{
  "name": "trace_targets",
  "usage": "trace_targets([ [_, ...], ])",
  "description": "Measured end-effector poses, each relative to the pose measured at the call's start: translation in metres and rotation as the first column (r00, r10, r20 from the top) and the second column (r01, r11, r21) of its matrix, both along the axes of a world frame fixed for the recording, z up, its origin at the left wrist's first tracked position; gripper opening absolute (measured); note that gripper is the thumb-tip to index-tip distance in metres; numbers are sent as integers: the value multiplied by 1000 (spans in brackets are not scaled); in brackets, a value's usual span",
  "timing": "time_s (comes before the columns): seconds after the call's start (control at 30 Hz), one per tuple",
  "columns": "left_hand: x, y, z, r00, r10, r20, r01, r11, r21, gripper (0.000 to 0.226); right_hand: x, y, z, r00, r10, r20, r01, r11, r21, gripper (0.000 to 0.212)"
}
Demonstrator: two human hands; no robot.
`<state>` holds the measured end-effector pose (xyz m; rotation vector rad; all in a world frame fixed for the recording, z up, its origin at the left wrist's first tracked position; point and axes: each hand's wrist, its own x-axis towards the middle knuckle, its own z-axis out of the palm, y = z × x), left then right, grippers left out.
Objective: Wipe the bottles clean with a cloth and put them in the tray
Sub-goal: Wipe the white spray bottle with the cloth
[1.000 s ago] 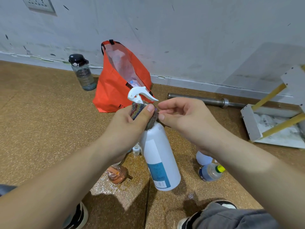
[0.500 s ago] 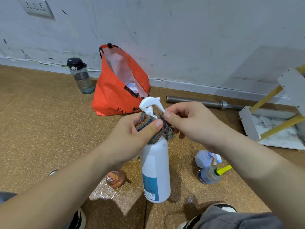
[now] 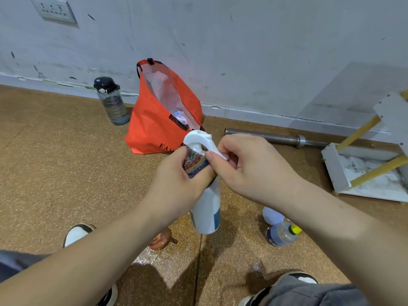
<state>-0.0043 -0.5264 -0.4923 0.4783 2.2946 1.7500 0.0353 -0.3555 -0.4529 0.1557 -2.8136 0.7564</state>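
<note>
White plastic spray bottle w/ blue label (image 3: 207, 208): contents can't tell. Open orange fabric bag (image 3: 154, 129) by the wall holds pale packets. Bottle's in front of me over the brown speckled floor (image 3: 55, 173), long axis near upright, base down, nozzle toward my right. My left hand (image 3: 176, 186) grips the striped multicolour cloth (image 3: 194, 162) round its neck, fingers curled. My right hand (image 3: 249, 168) pinches the white trigger (image 3: 198, 140) tip.

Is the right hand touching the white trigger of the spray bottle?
Touching. The head view shows the right hand pinching the white trigger between its thumb and fingers.
</note>
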Motion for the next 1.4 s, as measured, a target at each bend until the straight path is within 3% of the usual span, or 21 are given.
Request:
trace_targets([
  [0.2,-12,-7,-11,996,-84,12,84,995,-47,12,-4,-3,-3,999,-25,-28,26,998,52,35],
  [0.37,-13,-14,-22,977,-207,-59,184,944,-274,12,-5,-3,-9,992,-91,87,92,996,-4,32],
  [0.47,-19,-18,-28,988,-145,-60,111,912,-394,17,-7,5,-12,978,-151,146,166,982,-93,32],
  [0.57,-24,-26,-40,999,-25,38,39,894,-447,26,-8,12,-10,975,-181,132,199,971,-136,33],
  [0.7,-20,-22,-36,977,98,190,-22,929,-370,43,-9,20,-6,970,-222,101,237,956,-175,35],
  [0.83,-16,-7,-20,991,87,104,-65,979,-193,33,-8,18,-4,963,-246,112,262,950,-171,33],
  [0.9,-10,4,-10,992,79,99,-76,997,-30,28,-6,13,-3,962,-244,124,264,948,-176,32],
  [1.0,-6,17,2,939,114,324,-187,961,204,32,-6,7,-1,952,-251,175,288,926,-243,32],
  [1.23,-7,14,-2,932,102,348,-183,961,209,40,-5,5,-2,895,-194,401,367,832,-416,27],
  [1.4,-9,9,-9,988,50,144,-75,982,173,25,-4,0,3,895,-155,418,359,809,-466,20],
])
